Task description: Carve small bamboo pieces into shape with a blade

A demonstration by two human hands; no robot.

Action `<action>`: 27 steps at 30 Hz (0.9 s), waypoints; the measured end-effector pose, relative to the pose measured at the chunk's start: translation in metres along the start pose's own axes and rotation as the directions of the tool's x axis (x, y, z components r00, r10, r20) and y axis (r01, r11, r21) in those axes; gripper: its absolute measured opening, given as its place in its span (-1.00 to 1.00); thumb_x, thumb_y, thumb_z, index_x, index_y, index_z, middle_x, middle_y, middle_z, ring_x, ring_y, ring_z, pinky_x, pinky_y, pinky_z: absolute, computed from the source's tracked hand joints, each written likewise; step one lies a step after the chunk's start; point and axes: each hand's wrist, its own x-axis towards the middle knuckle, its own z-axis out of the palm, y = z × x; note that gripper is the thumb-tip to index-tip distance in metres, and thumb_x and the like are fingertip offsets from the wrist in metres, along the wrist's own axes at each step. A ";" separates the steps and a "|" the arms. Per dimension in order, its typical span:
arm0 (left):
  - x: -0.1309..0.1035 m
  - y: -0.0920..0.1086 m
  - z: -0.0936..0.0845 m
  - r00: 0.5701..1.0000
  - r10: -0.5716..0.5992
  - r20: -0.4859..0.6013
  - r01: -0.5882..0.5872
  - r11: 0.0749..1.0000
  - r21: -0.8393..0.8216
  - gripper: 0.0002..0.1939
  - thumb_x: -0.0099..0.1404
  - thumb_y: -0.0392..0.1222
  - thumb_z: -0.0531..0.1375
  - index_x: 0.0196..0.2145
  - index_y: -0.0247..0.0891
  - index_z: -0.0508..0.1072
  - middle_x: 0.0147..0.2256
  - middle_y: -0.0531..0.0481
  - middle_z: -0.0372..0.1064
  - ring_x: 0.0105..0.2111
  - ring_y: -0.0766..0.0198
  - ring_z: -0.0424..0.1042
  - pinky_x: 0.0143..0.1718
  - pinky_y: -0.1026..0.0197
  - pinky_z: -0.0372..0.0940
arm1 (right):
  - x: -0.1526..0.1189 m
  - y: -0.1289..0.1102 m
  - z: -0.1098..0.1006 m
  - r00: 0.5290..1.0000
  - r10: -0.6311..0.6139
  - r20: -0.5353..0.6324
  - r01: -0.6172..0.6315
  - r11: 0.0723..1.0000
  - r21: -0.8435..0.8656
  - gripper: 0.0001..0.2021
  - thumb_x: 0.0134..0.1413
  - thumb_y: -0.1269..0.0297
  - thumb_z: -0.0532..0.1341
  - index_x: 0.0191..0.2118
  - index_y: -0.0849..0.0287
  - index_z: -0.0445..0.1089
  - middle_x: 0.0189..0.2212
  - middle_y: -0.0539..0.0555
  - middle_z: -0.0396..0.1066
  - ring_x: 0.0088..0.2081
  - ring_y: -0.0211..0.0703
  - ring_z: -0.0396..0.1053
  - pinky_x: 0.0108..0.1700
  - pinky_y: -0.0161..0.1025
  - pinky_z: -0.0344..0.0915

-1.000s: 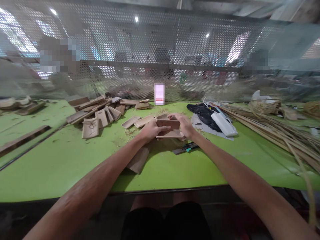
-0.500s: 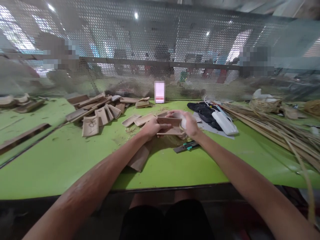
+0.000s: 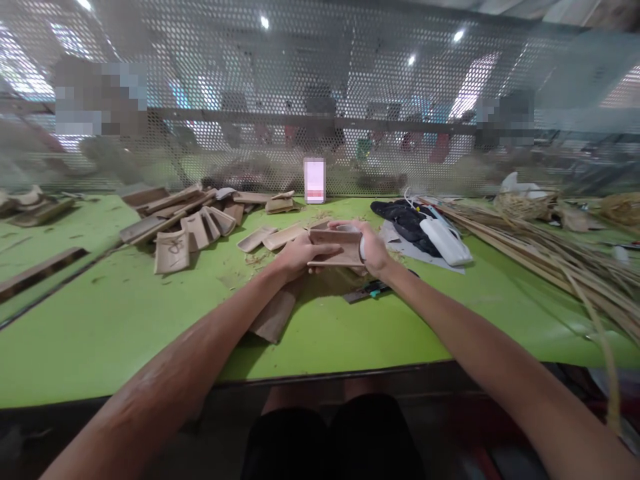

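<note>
Held piece first: the curved bamboo piece (image 3: 351, 254) sits between both hands, in front of us, above the green tabletop (image 3: 345, 343). We judge it light, stiff and dry, so not slippery, though the thin long edges might chip or leave splinters. Best hold: thumb in the hollow, fingers behind the rounded back, or a palm cupped at each end; pinching only one edge looks weaker.

Looks: shallow trough, long sides roughly level, hollow towards us, dull pinkish-brown, edges paler.

Left hand (image 3: 298, 256) grips its left end, thumb lying along the inside, fingers mostly hidden underneath. Right hand (image 3: 376, 252) is curled round the right end, with something white (image 3: 363, 249) pressed there; maybe a sheet or cloth, too blurred to tell.

Just nearer us, by the right wrist, lies a dark-bladed tool (image 3: 371, 291) with a teal bit. A flat brown piece (image 3: 273, 317) is partly under the left forearm. Beyond the hands, pale trough pieces (image 3: 255, 239) lie among shavings; more cut pieces (image 3: 173, 253) pile up to the left. To the right: black bundle (image 3: 403, 223), white device (image 3: 447, 242), long strips (image 3: 533, 259).
</note>
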 end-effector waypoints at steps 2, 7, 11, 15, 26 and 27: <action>0.001 -0.001 0.000 1.000 0.007 -0.003 -0.007 1.000 -0.019 -0.65 0.14 0.04 0.44 -0.30 -0.33 0.63 -0.61 -0.02 0.42 -0.72 0.40 0.22 -0.64 0.24 0.17 | -0.001 -0.003 0.002 0.997 0.076 0.007 -0.076 0.988 0.136 -0.48 0.30 -0.15 -0.01 -0.06 0.10 0.54 -0.16 0.14 0.64 -0.08 0.14 0.59 0.00 0.13 0.51; 0.003 -0.003 0.000 0.994 0.044 -0.099 -0.041 0.999 0.030 -0.63 0.16 0.01 0.45 -0.17 -0.31 0.64 -0.46 -0.07 0.56 -0.55 0.30 0.42 -0.53 0.27 0.29 | 0.004 -0.013 -0.002 0.992 0.119 0.030 -0.122 0.921 0.371 -0.56 0.30 0.05 -0.02 0.00 0.13 0.51 -0.05 0.15 0.62 -0.02 0.10 0.57 0.05 0.14 0.50; 0.000 0.000 -0.001 0.993 0.066 -0.100 -0.056 0.993 0.099 -0.65 0.20 0.02 0.42 -0.17 -0.28 0.64 -0.53 -0.01 0.52 -0.54 0.26 0.44 -0.48 0.24 0.34 | 0.004 -0.008 0.000 0.983 0.183 0.035 -0.180 0.890 0.419 -0.54 0.30 0.08 -0.03 0.07 0.13 0.48 -0.08 0.11 0.63 -0.07 0.05 0.58 0.01 0.07 0.52; 0.001 -0.002 -0.001 0.993 0.064 -0.102 -0.052 0.992 0.113 -0.67 0.23 0.04 0.40 -0.19 -0.27 0.65 -0.55 -0.01 0.50 -0.55 0.25 0.44 -0.47 0.22 0.34 | 0.002 -0.007 0.002 0.960 0.273 0.063 -0.275 0.879 0.389 -0.52 0.30 0.04 -0.02 0.09 0.14 0.48 -0.15 0.12 0.65 -0.14 0.09 0.61 -0.04 0.10 0.53; 0.005 -0.005 -0.004 0.975 0.193 -0.115 -0.173 0.971 0.165 -0.58 0.18 0.08 0.41 -0.17 -0.32 0.66 -0.34 -0.10 0.62 -0.33 0.13 0.54 -0.30 0.18 0.40 | 0.003 -0.021 0.005 0.956 0.271 0.114 -0.292 0.833 0.469 -0.49 0.34 0.04 -0.09 0.10 0.19 0.44 -0.21 0.17 0.64 -0.19 0.10 0.61 -0.16 0.08 0.56; 0.005 -0.006 -0.004 0.974 0.193 -0.118 -0.171 0.970 0.174 -0.58 0.18 0.09 0.40 -0.17 -0.32 0.67 -0.36 -0.09 0.62 -0.34 0.13 0.54 -0.32 0.18 0.39 | 0.001 -0.019 0.007 0.945 0.304 0.121 -0.324 0.820 0.471 -0.49 0.34 0.05 -0.10 0.10 0.20 0.45 -0.23 0.16 0.64 -0.21 0.10 0.61 -0.20 0.06 0.57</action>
